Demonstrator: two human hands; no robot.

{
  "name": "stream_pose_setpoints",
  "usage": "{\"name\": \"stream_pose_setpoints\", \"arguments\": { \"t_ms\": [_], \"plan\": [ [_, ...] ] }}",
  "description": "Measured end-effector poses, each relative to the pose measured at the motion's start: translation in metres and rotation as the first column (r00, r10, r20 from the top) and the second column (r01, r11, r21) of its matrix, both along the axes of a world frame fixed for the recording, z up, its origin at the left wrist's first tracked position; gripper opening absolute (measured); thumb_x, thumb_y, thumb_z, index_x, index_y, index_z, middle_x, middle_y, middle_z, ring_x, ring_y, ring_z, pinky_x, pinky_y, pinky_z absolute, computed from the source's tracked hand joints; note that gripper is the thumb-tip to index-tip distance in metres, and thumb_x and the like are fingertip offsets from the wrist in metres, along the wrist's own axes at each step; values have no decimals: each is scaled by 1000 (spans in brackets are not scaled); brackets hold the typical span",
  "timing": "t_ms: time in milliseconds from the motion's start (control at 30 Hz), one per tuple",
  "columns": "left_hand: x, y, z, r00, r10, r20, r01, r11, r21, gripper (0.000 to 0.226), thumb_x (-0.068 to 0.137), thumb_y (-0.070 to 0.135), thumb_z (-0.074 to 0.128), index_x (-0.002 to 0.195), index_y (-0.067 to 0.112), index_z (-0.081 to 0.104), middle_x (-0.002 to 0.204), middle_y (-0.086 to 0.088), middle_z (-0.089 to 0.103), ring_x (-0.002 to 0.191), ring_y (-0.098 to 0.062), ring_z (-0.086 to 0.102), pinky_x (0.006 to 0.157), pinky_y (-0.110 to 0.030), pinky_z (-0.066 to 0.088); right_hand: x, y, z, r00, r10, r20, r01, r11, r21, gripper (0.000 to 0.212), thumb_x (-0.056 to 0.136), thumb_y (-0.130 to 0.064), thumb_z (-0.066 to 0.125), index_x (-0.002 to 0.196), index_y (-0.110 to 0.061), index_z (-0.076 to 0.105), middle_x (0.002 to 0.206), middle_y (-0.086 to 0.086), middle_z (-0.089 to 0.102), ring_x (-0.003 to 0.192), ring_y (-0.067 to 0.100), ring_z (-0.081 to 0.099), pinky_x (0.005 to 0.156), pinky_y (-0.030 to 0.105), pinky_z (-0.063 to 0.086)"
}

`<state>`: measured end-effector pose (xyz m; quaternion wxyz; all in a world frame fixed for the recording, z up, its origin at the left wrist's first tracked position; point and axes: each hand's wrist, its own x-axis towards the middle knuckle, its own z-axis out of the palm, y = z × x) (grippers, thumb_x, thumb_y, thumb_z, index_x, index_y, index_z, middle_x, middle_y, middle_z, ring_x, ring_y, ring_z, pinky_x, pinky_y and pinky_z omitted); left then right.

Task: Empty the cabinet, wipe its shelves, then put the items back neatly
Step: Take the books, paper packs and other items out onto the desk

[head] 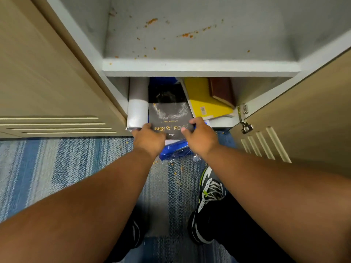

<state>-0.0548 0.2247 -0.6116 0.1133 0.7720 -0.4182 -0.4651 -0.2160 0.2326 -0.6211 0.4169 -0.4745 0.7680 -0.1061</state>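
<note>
Black book (169, 115) edge: left hand (149, 139), right hand (199, 137)

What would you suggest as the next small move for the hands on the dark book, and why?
Probably draw the dark book straight out toward the body: the left hand and right hand both grip its near edge, and the lower shelf is not yet emptied.

Left hand (149, 139) and right hand (201, 138) outstretched side by side, fingers (195, 121) curled.
</note>
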Motion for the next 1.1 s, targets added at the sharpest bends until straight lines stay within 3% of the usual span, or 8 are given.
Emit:
{"name": "stream_pose_setpoints", "arguments": {
  "t_ms": [167,367,467,533,667,767,900,1100],
  "plan": [
    [-4,-2,-7,988,135,-78,-139,989,-47,56,92,24,64,145,24,46,126,-4,60,95,-22,62,67,-24,44,17,-15,5,924,-313,219,314,949,30,50,98,-34,63,138,-16,39,116,4,62,93,22,56,76,28,39],
    [3,11,9,951,192,-243,-191,981,28,60,91,39,71,142,24,43,124,0,60,108,-22,59,101,-43,51,8,-1,29,934,-248,259,233,969,89,29,98,-40,61,108,-12,62,96,5,71,82,33,75,80,45,60],
    [6,20,29,928,161,-337,-120,983,139,63,90,45,72,142,20,46,125,4,61,108,-17,58,91,-36,49,-1,19,51,905,-223,362,202,975,95,13,100,-34,59,96,-22,57,96,2,71,75,30,74,73,41,58],
    [10,30,41,909,174,-379,-110,977,185,46,91,42,73,126,18,56,119,5,64,103,-13,59,83,-32,47,-6,34,66,894,-188,407,170,982,79,14,100,-32,60,107,-20,55,104,0,71,71,26,73,66,36,55],
    [16,52,66,830,235,-505,-138,965,222,25,90,27,75,112,23,64,118,1,71,101,-17,66,88,-46,55,-11,58,95,907,-105,409,93,994,50,17,99,-29,63,108,-22,50,105,4,73,67,24,73,59,32,53],
    [16,69,93,791,221,-571,-159,975,158,39,91,15,74,126,21,59,116,-3,73,97,-25,71,81,-53,59,-12,76,120,916,-100,389,101,995,19,19,96,-26,67,101,-26,48,106,2,71,74,26,75,58,33,55],
    [25,99,133,865,72,-497,-73,997,18,46,88,22,78,123,33,51,116,5,69,105,-27,66,82,-63,56,-12,106,155,935,-61,350,86,995,-55,25,91,-21,72,98,-31,50,110,-3,70,96,21,71,74,42,61],
    [26,123,191,910,-132,-394,9,954,-299,45,93,14,71,129,32,49,109,9,69,95,-15,67,76,-44,60,-8,141,202,948,-13,317,100,960,-262,41,89,-11,74,116,-31,51,114,-5,70,103,14,67,90,32,55]
  ]
}}
